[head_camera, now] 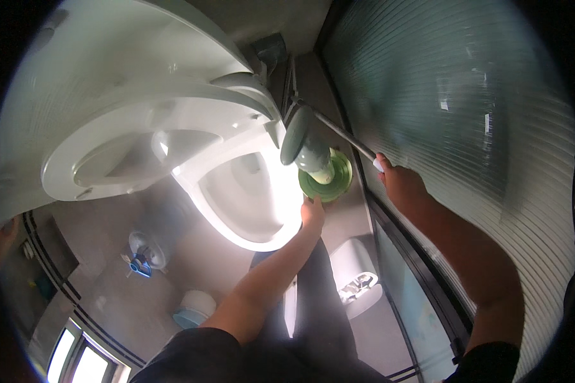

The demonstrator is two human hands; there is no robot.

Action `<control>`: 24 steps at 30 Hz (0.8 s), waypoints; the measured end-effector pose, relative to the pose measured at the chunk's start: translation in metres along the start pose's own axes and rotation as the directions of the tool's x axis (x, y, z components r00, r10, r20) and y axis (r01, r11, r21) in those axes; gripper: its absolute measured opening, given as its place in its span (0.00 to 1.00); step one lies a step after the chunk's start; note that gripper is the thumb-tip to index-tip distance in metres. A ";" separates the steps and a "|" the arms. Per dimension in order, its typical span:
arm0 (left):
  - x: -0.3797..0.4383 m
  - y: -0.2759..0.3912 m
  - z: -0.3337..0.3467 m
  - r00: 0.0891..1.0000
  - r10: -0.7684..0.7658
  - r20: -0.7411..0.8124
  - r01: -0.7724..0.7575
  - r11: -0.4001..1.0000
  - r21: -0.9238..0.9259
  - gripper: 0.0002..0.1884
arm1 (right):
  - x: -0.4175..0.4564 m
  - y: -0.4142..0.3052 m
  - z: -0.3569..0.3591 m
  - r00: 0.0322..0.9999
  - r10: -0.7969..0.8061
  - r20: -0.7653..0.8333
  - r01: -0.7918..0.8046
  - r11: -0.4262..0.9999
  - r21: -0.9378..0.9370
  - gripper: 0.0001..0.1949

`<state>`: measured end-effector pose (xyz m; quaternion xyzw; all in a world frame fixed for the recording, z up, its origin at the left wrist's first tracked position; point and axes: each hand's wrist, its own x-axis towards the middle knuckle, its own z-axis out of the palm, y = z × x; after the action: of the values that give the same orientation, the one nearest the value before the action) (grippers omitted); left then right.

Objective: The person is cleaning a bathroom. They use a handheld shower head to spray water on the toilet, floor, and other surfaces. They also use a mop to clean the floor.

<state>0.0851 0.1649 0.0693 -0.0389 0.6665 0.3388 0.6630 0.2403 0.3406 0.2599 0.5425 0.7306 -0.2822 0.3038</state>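
My left hand [312, 214] grips the near rim of a round green plastic dish or basin [341, 181] beside the toilet bowl. A grey-green rounded container [313, 152] with a flat oval top stands over the dish; whether it rests in it I cannot tell. My right hand [403, 185] is closed around the pale end of a long metal pole [342, 134]. The pole slants up and left past the container, and its far end is hard to make out. Left of the dish is a white toilet [239, 242] with seat [57, 167] and lid raised.
A ribbed glass panel [441, 143] in a black frame stands close on the right. Near my legs is a white bin [352, 261] holding crumpled paper. A clear plastic bottle [155, 249] and a white-and-blue tub [196, 306] are on the floor to the left.
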 end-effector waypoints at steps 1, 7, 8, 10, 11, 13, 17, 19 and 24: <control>0.008 -0.015 -0.010 1.000 0.005 -0.008 -0.005 0.999 0.052 0.16 | 0.005 -0.007 -0.009 1.000 0.002 0.011 -0.002 1.000 -0.013 0.22; -0.028 -0.011 -0.020 0.996 -0.042 0.075 0.040 0.999 0.022 0.18 | 0.015 -0.007 -0.046 0.998 -0.055 -0.016 0.053 0.988 -0.145 0.22; -0.027 -0.013 -0.026 0.996 -0.033 0.084 0.027 0.998 0.062 0.18 | 0.016 -0.012 -0.053 0.999 -0.042 0.010 0.043 0.982 -0.182 0.22; -0.024 -0.021 -0.036 0.995 -0.007 0.099 -0.001 0.996 0.086 0.18 | 0.023 -0.017 -0.062 0.996 -0.081 0.028 0.085 0.951 -0.297 0.24; -0.021 -0.025 -0.040 0.994 0.011 0.106 -0.019 0.997 0.074 0.18 | 0.027 -0.020 -0.067 0.996 -0.084 0.041 0.093 0.930 -0.355 0.24; -0.026 -0.025 -0.040 0.994 -0.003 0.106 -0.002 0.999 0.049 0.18 | 0.031 -0.036 -0.085 0.995 -0.072 0.075 0.098 0.881 -0.462 0.25; -0.018 -0.036 -0.046 0.995 0.014 0.102 -0.029 0.989 0.142 0.18 | 0.074 -0.046 -0.102 0.995 0.015 0.098 0.035 0.872 -0.488 0.16; -0.013 -0.041 -0.051 0.994 0.011 0.111 -0.031 0.984 0.177 0.18 | 0.095 -0.053 -0.104 0.980 0.155 0.126 -0.070 0.859 -0.507 0.17; -0.025 -0.027 -0.052 0.989 -0.030 0.147 0.004 0.984 0.179 0.17 | 0.081 -0.042 -0.092 0.996 0.090 0.000 -0.083 0.916 -0.392 0.19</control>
<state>0.0569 0.1081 0.0754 0.0402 0.6425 0.2740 0.7145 0.1687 0.4485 0.2631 0.5002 0.7447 -0.1217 0.4248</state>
